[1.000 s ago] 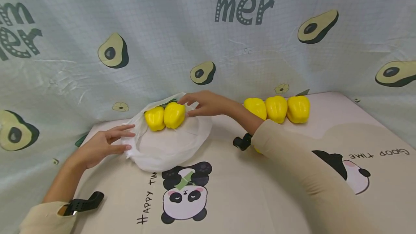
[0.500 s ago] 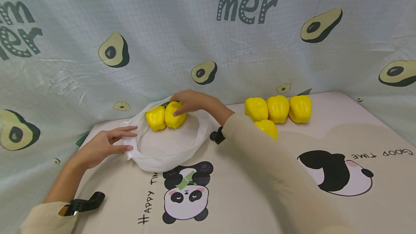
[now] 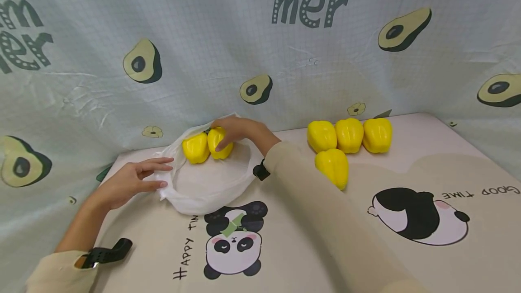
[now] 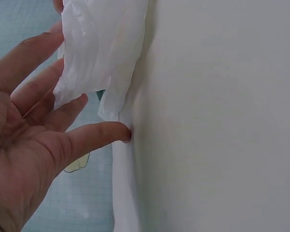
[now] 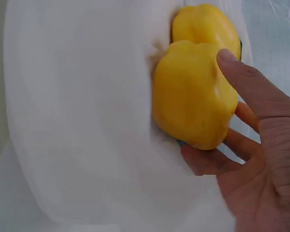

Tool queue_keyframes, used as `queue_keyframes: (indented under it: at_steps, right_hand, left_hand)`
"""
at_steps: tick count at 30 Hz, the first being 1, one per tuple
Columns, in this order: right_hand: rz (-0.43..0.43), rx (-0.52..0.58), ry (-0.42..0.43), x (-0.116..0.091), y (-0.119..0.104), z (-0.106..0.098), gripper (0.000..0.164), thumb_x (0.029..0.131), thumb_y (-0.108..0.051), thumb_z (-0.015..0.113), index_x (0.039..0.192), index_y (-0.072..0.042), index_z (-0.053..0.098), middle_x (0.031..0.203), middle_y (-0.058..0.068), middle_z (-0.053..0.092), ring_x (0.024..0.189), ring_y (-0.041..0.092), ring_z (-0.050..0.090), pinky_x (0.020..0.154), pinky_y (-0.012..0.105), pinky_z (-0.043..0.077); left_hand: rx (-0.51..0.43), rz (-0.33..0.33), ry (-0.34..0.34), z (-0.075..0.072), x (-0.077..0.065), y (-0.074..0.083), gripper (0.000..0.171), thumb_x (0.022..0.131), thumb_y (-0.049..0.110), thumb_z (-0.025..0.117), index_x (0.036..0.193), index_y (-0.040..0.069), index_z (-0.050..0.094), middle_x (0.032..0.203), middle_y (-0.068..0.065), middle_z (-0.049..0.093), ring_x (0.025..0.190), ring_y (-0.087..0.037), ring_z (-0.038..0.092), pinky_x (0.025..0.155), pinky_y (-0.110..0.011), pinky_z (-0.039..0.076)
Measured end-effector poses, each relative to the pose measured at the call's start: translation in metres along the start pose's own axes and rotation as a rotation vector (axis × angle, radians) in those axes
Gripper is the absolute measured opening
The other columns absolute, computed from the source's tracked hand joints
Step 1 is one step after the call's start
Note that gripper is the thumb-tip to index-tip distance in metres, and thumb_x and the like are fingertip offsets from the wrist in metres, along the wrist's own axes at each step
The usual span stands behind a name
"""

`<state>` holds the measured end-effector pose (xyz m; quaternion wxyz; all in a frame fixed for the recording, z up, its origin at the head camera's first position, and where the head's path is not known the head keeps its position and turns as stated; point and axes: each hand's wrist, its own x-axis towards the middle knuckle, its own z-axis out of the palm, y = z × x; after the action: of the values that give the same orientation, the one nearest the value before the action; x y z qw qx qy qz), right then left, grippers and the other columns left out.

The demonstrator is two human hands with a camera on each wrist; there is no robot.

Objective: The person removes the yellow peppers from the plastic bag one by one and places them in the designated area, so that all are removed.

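Note:
A white plastic bag (image 3: 211, 193) lies with its mouth spread wide on the table. Inside it, against the far side, two yellow bell peppers sit side by side. My right hand (image 3: 240, 131) reaches in and grips the right-hand bell pepper (image 3: 220, 144); the thumb lies on its near face and the fingers curl behind and below, as the right wrist view shows. The other bell pepper (image 3: 196, 148) touches it on the left. At the bag's left rim my left hand (image 3: 128, 182) rests with fingers extended, the thumb apart from them in the left wrist view.
Right of the bag stand three more yellow peppers (image 3: 349, 135) in a row, with another pepper (image 3: 333, 166) in front of them. A printed curtain (image 3: 195, 49) hangs behind the table (image 3: 301, 248), whose cloth bears panda pictures.
My right hand has moved left from beside the right-hand bell pepper and now grips it. The sleeve has uncovered the front pepper outside the bag. My left hand stays at the rim.

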<state>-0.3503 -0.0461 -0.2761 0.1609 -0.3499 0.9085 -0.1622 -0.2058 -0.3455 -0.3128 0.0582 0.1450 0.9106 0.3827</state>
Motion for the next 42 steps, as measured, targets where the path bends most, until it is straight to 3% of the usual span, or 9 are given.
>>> queue_keyframes:
  at_steps: [3,5,10,16,23,27,30,35,42]
  right_hand:
    - [0.009,0.045,-0.003,0.001,0.001,0.003,0.080,0.090,-0.036,0.078,0.157,-0.020,0.037,0.161,0.004,0.038,0.143,0.022,0.038,0.121,0.041,0.031]
    - [-0.001,0.056,0.003,0.002,0.002,0.004,0.080,0.089,-0.035,0.080,0.156,-0.020,0.037,0.159,0.005,0.039,0.141,0.022,0.039,0.121,0.041,0.032]
    - [-0.007,0.043,0.007,0.001,0.003,0.004,0.078,0.089,-0.034,0.081,0.154,-0.020,0.039,0.156,0.004,0.043,0.136,0.021,0.043,0.119,0.039,0.035]
    - [0.038,-0.046,-0.059,0.000,-0.006,-0.010,0.078,0.090,-0.035,0.079,0.154,-0.021,0.038,0.158,0.002,0.040,0.137,0.020,0.042,0.119,0.040,0.035]
    - [0.122,-0.041,-0.138,0.000,-0.015,-0.019,0.083,0.089,-0.040,0.079,0.154,-0.019,0.032,0.155,0.002,0.040,0.122,0.023,0.055,0.105,0.034,0.049]
    - [0.075,0.015,-0.099,0.003,-0.011,-0.009,0.084,0.086,-0.044,0.081,0.149,-0.016,0.034,0.143,0.005,0.047,0.112,0.023,0.056,0.097,0.032,0.053]
    - [0.037,0.050,-0.069,0.005,-0.003,-0.005,0.082,0.086,-0.040,0.082,0.147,-0.016,0.033,0.138,0.005,0.048,0.112,0.022,0.054,0.099,0.032,0.050]
    - [-0.034,0.056,-0.027,0.005,0.010,-0.002,0.080,0.084,-0.037,0.084,0.147,-0.021,0.038,0.144,0.000,0.048,0.124,0.018,0.046,0.110,0.033,0.039]
    - [-0.181,0.175,-0.020,0.007,0.025,0.010,0.079,0.085,-0.023,0.082,0.151,-0.019,0.040,0.154,0.003,0.041,0.131,0.019,0.042,0.115,0.035,0.036]
  left_hand:
    - [-0.014,-0.006,-0.009,0.000,0.001,0.000,0.049,0.091,0.025,0.078,0.133,0.004,0.066,0.153,-0.006,0.050,0.147,-0.035,0.030,0.093,-0.009,0.046]
    - [-0.019,-0.007,-0.014,0.000,0.001,0.000,0.049,0.091,0.024,0.078,0.133,0.004,0.066,0.153,-0.007,0.050,0.148,-0.039,0.028,0.093,-0.009,0.046]
    - [-0.026,-0.008,-0.018,0.001,0.002,0.001,0.048,0.090,0.024,0.079,0.132,0.004,0.067,0.154,-0.011,0.049,0.148,-0.039,0.028,0.093,-0.009,0.046]
    - [0.008,-0.013,-0.007,0.000,0.002,0.003,0.049,0.091,0.026,0.079,0.133,0.005,0.067,0.154,-0.012,0.049,0.148,-0.039,0.030,0.090,-0.008,0.046]
    - [0.019,-0.017,-0.005,-0.001,0.003,0.002,0.050,0.090,0.028,0.079,0.134,0.006,0.066,0.154,-0.011,0.049,0.148,-0.038,0.030,0.091,-0.008,0.046]
    - [0.033,-0.023,-0.004,0.000,0.002,0.003,0.051,0.090,0.029,0.079,0.134,0.006,0.066,0.154,-0.010,0.049,0.148,-0.038,0.030,0.092,-0.008,0.046]
    - [0.029,-0.023,-0.004,0.001,0.003,0.004,0.050,0.090,0.029,0.079,0.134,0.007,0.067,0.154,-0.010,0.049,0.148,-0.037,0.030,0.092,-0.007,0.044]
    - [0.013,-0.021,-0.011,0.001,0.003,0.005,0.051,0.090,0.027,0.079,0.134,0.005,0.066,0.153,-0.012,0.049,0.149,-0.038,0.029,0.092,-0.006,0.043]
    - [0.033,-0.024,-0.006,0.004,0.004,0.006,0.051,0.089,0.028,0.080,0.133,0.005,0.067,0.152,-0.010,0.051,0.148,-0.037,0.031,0.094,-0.003,0.038]
